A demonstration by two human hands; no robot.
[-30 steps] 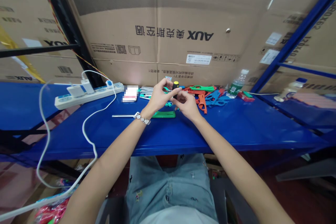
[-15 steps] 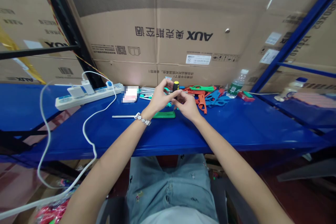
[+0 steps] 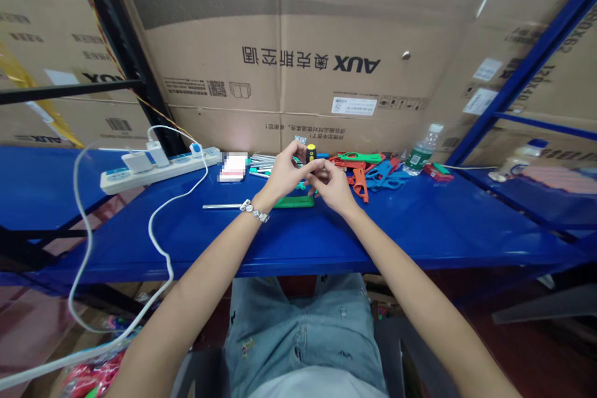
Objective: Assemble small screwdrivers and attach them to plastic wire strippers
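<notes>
A short black-and-yellow screwdriver handle (image 3: 311, 152) points up between my hands, its lower end hidden. My left hand (image 3: 283, 171) has its fingers curled around this handle. Close against it, my right hand (image 3: 334, 186) has thumb and fingers pinched together. Whatever small piece they hold is hidden by the fingers. Below my hands lies a green plastic part (image 3: 295, 201) with a metal rod (image 3: 222, 206) on its left. Just right of my right hand, orange toy-gun-shaped pieces (image 3: 359, 180) are heaped with blue ones (image 3: 387, 175) and a green one (image 3: 361, 157).
Silver rods (image 3: 262, 162) lie behind my left hand beside a blurred white packet (image 3: 233, 168). A power strip (image 3: 158, 173) with white cables stands left. A water bottle (image 3: 422, 150) and a small red box (image 3: 437, 171) are right. Cardboard (image 3: 298, 25) walls the back.
The view has shifted slightly. The screwdriver handle sits a little lower and turned between my fingers, showing more yellow; both hands stay nearly in place.
</notes>
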